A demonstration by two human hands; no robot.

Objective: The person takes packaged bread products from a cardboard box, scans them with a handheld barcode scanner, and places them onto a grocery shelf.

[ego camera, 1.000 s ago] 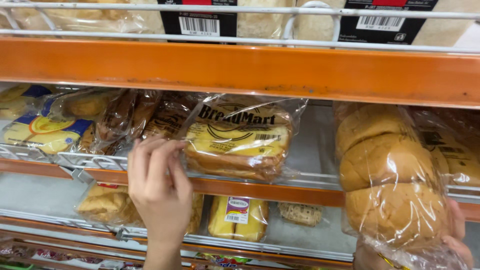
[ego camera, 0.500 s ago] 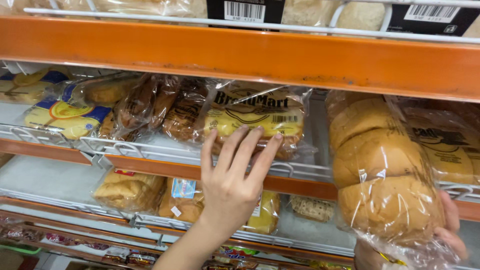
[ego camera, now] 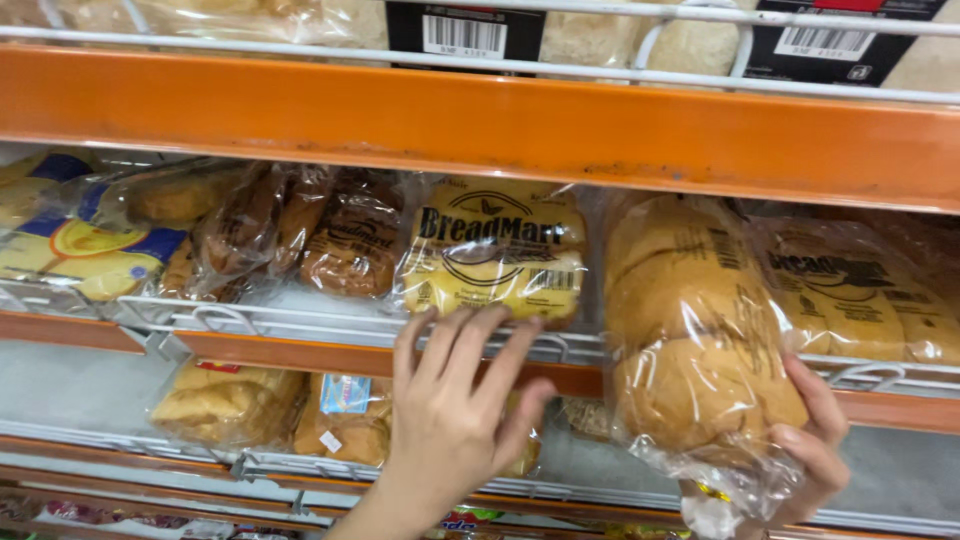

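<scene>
The right hand [ego camera: 815, 440] is curled around a tall bag of rolls [ego camera: 700, 340], holding it from behind, just right of the yellow bread pack [ego camera: 495, 250]. The left hand [ego camera: 455, 410] is open with fingers spread, fingertips touching the white wire rail [ego camera: 300, 322] directly under that pack and gripping nothing. The loose plastic could slip from the right hand's one-sided hold, or a nudge could tip the pack over the rail. Half a second ago the left hand's fingers lay higher, on the pack.

Right hand [ego camera: 812, 440] mostly behind bun bag [ego camera: 695, 340]; top-shelf loaves [ego camera: 600, 30] cropped.
</scene>
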